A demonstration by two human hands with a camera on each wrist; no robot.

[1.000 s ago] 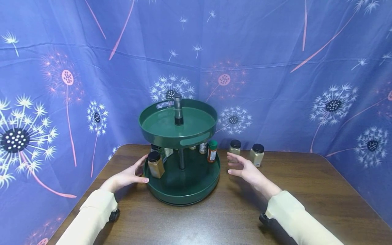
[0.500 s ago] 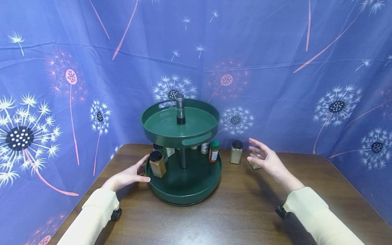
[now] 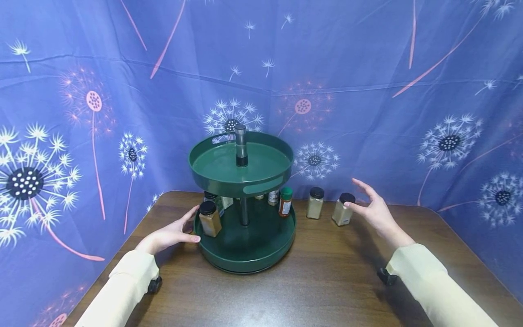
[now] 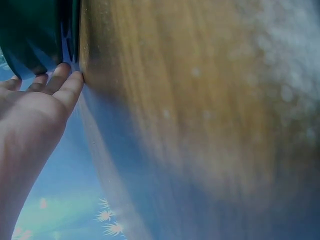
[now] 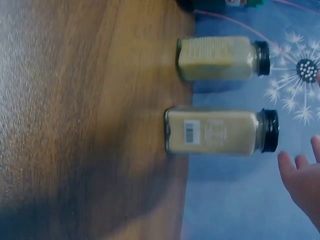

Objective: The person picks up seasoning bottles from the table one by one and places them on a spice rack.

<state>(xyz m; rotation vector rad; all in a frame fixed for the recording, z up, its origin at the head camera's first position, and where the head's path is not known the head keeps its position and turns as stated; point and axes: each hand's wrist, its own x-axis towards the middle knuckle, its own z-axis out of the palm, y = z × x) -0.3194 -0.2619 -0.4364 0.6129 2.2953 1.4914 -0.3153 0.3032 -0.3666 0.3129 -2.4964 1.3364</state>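
A green two-tier turntable point(image 3: 249, 262) stands on the wooden table. My left hand point(image 3: 169, 234) touches the left side of its lower tray, fingers spread; in the left wrist view the fingertips lie against the green wall point(image 4: 35, 45). Just inside that rim is a black-capped spice jar point(image 3: 210, 224) of brown powder. To the right, my right hand point(image 3: 377, 217) holds nothing, thumb and fingers apart, beside a black-lidded spice jar point(image 3: 341, 213) with pale contents. The right wrist view shows that jar point(image 5: 215, 132) upright, its lid close to my fingertips. Another pale spice jar point(image 3: 314, 206) stands to its left.
The upper tray point(image 3: 261, 156) bears nothing around its central post point(image 3: 241, 147). On the lower tray, a red spice bottle point(image 3: 284, 208) with a green cap and several partly hidden containers stand toward the back. A blue dandelion-print cloth point(image 3: 367, 113) hangs behind the table.
My right hand has moved right, past the first pale jar and across the second, to that one's right side. My left hand has stayed at the tray. The view has shifted slightly.
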